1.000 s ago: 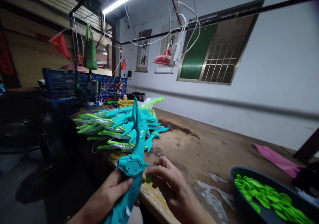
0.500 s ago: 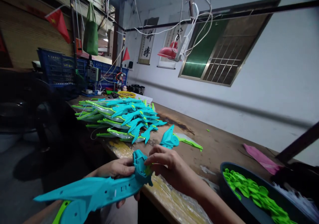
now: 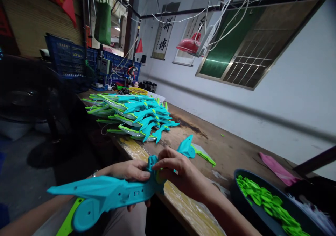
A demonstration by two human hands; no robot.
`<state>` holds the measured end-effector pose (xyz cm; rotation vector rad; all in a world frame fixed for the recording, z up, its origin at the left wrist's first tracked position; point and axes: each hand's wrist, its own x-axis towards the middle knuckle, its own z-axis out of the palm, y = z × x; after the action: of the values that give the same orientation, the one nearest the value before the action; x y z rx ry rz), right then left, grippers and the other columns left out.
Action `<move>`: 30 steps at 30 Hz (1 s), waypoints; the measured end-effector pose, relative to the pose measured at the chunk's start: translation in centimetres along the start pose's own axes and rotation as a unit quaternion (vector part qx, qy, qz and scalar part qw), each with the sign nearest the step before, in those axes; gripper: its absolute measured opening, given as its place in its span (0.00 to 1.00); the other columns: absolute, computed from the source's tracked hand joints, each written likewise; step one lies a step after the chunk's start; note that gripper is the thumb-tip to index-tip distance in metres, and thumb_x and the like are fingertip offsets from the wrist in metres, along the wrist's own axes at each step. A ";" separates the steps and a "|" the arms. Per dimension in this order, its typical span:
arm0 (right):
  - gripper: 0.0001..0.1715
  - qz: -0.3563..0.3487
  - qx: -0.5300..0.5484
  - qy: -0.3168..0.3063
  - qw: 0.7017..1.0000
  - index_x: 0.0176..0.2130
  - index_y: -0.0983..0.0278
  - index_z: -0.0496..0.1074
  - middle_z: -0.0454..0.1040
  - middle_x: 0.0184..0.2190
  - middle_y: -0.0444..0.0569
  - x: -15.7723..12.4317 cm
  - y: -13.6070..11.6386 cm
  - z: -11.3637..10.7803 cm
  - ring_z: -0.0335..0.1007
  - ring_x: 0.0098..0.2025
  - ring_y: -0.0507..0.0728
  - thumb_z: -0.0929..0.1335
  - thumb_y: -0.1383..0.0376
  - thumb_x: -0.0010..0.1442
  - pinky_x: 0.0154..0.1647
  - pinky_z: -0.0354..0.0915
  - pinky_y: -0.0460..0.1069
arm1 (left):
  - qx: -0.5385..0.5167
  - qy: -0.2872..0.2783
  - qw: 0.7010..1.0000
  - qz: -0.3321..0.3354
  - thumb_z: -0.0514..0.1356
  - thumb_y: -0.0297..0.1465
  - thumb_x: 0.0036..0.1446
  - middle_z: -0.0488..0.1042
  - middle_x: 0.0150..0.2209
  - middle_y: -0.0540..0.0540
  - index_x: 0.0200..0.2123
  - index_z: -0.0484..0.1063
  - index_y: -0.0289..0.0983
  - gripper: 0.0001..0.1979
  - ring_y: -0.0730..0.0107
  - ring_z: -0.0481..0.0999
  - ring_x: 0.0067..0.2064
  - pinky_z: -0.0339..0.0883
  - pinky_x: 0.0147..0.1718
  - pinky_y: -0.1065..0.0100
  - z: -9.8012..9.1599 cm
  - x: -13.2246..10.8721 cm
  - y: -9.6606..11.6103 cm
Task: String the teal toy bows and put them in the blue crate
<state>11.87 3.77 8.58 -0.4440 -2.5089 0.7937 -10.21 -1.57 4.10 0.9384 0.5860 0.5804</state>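
A long teal plastic toy piece [image 3: 110, 194] lies across my lap, level with the bench's front edge. My left hand [image 3: 130, 173] is wrapped round its middle from behind. My right hand [image 3: 174, 167] pinches at its hub end, where a small green part [image 3: 159, 177] shows between the fingers. Another teal and green toy piece [image 3: 191, 150] lies on the wooden bench [image 3: 231, 152] just beyond my right hand.
A pile of teal and green toy pieces [image 3: 133, 115] covers the bench's far left. A dark basin of small green parts [image 3: 265, 199] sits at the right. A pink cloth [image 3: 275, 167] lies by the wall. Blue crates [image 3: 70, 57] and a red lamp [image 3: 189, 43] are behind.
The teal piece swung from upright to lying flat, pointing left. My right hand closed onto its hub end. The view shifted a little downward.
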 end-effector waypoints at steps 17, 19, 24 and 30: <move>0.23 0.075 -0.038 -0.061 0.995 0.55 0.62 0.71 0.77 0.45 0.49 -2.4 0.1 0.2 0.73 0.44 0.57 0.74 0.70 0.61 0.45 0.65 0.50 | 0.153 0.081 0.984 0.050 0.68 0.42 0.52 0.78 0.30 0.47 0.44 0.70 0.35 0.21 0.63 0.77 0.28 0.71 0.30 0.64 3.0 0.3 -2.1; 0.20 0.081 -0.036 -0.088 0.992 0.53 0.62 0.71 0.76 0.45 0.50 -2.2 -0.5 0.2 0.72 0.45 0.58 0.73 0.70 0.61 0.45 0.65 0.50 | 0.191 0.109 0.974 0.059 0.68 0.38 0.50 0.77 0.31 0.48 0.40 0.72 0.36 0.17 0.64 0.75 0.31 0.70 0.31 0.66 3.5 0.4 -2.2; 0.16 0.088 -0.055 -0.123 0.987 0.44 0.65 0.71 0.72 0.39 0.48 -2.7 -1.5 1.3 0.69 0.40 0.56 0.74 0.74 0.55 0.38 0.60 0.48 | 0.363 0.190 0.911 0.047 0.65 0.31 0.48 0.65 0.26 0.56 0.28 0.70 0.36 0.07 0.71 0.63 0.30 0.60 0.29 0.72 4.9 0.3 -2.9; 0.20 0.069 -0.070 -0.084 0.992 0.39 0.64 0.66 0.68 0.37 0.45 -4.0 -2.2 3.1 0.65 0.38 0.54 0.73 0.77 0.49 0.36 0.57 0.47 | 0.466 0.214 0.857 0.051 0.61 0.30 0.52 0.69 0.30 0.53 0.30 0.69 0.37 0.03 0.69 0.65 0.33 0.59 0.31 0.71 5.8 -0.1 -4.2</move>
<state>13.29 -1.06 6.31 -0.6279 -2.7254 0.7343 -5.50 -6.83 3.20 1.7828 1.2874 0.6039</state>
